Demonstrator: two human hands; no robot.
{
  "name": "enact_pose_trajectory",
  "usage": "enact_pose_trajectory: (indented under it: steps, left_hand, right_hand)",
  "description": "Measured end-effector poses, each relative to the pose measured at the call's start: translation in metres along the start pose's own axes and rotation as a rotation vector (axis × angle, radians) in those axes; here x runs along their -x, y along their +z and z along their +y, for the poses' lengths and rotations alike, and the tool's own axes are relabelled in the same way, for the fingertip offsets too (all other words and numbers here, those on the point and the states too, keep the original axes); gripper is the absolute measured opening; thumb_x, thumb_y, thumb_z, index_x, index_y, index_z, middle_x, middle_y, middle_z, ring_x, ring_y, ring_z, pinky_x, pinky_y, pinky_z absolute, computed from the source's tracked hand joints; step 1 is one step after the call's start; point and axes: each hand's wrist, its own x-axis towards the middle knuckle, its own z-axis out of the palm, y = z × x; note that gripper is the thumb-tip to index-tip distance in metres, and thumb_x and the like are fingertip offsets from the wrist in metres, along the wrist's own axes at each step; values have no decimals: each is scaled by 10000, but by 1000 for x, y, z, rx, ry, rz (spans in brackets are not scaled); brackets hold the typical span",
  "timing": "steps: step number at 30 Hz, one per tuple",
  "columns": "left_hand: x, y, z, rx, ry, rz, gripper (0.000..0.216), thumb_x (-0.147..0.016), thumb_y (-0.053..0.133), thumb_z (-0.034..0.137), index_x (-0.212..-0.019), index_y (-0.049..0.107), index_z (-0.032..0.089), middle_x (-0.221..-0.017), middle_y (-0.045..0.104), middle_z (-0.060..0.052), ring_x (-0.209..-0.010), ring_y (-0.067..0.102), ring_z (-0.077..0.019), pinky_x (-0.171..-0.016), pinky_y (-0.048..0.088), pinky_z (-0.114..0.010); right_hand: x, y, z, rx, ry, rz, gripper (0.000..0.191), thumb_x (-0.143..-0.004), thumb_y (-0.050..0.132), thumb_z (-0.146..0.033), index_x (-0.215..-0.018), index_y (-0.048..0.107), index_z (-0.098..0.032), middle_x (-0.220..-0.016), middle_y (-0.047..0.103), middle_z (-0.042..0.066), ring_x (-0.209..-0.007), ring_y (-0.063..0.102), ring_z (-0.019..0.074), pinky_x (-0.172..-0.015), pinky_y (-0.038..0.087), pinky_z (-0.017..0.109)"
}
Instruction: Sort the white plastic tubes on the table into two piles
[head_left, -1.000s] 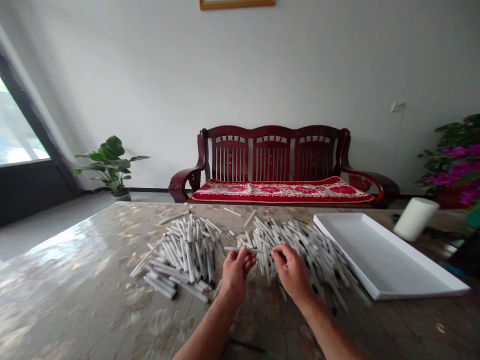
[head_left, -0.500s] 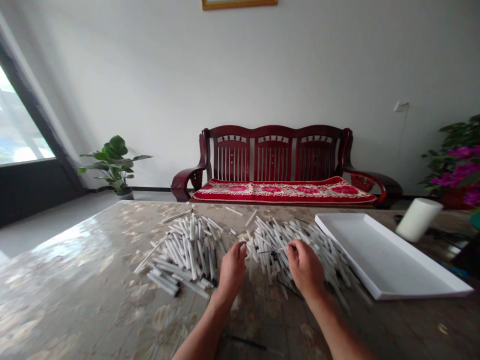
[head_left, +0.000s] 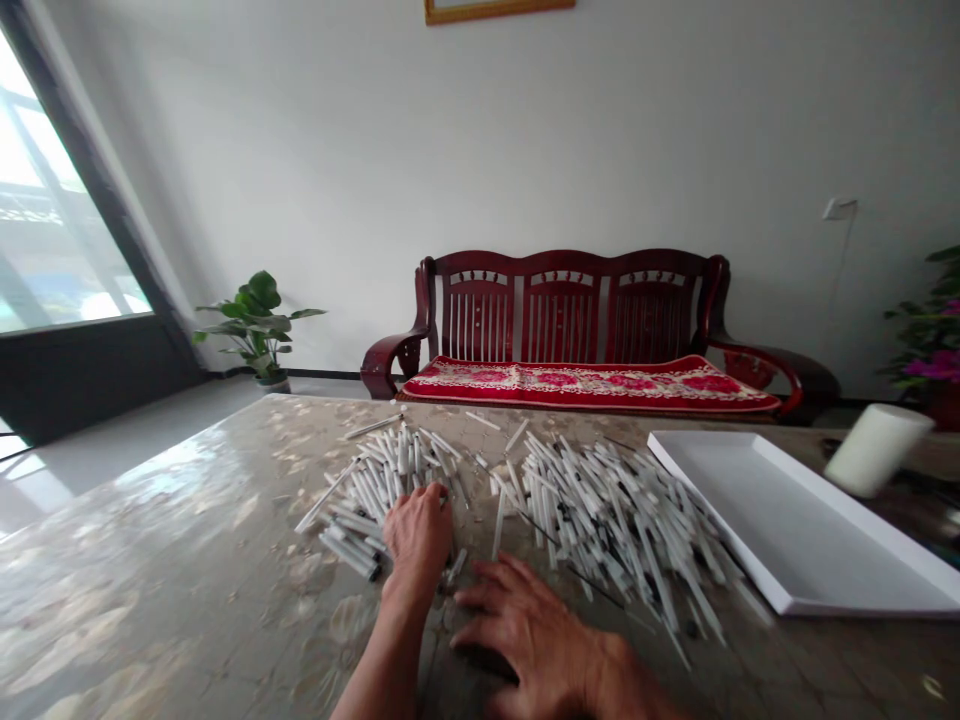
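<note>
Two hands over the patterned surface [head_left: 195, 600]: splayed, released fingers on the right hand [head_left: 536, 635]; curled fingers on the left hand [head_left: 418, 530], down at the left pile of pens [head_left: 367, 487], impossible to tell whether grasping. Farther right, another pile of pens [head_left: 600, 500], just beside a white tray [head_left: 806, 530]. Any barrel lettering too small to read.
</note>
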Motion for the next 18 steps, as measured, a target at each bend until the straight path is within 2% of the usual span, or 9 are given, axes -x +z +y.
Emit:
enact_pose_trajectory:
  steps: [5,10,15,18]
  left_hand:
    - [0,4,8,-51,28,-41,291,-862,504,253,-1077,699,227,-1085,712,-117,-1042,608,-300,-869,399,-379]
    - [1,11,16,-74,76,-112,279,-869,477,224,-1051,688,206,-1063,693,-142,-1011,642,-300,-848,431,-383]
    - [3,14,23,-28,34,-171,353,-882,424,168,-1188,598,204,-1089,694,-148,-933,693,-268,-753,460,-331]
    - [5,14,25,33,7,-196,346,-857,443,137,-1166,590,187,-1064,715,-160,-939,698,-279,-735,463,-331]
  right_hand:
    - [-1,0,30,193,172,207,357,-861,645,-195,-1197,666,-314,-1281,653,10,-1381,400,238,-1206,188,491]
    - [3,-18,60,382,291,306,385,-850,547,-12,-1083,707,-273,-1188,704,20,-1304,498,262,-1150,282,544]
    - [9,-29,70,454,331,378,356,-854,521,15,-954,728,-257,-1124,721,24,-1289,507,265,-1122,310,555]
    - [10,-30,69,445,354,414,302,-815,593,-10,-930,725,-256,-1151,709,26,-1291,493,291,-1111,311,567]
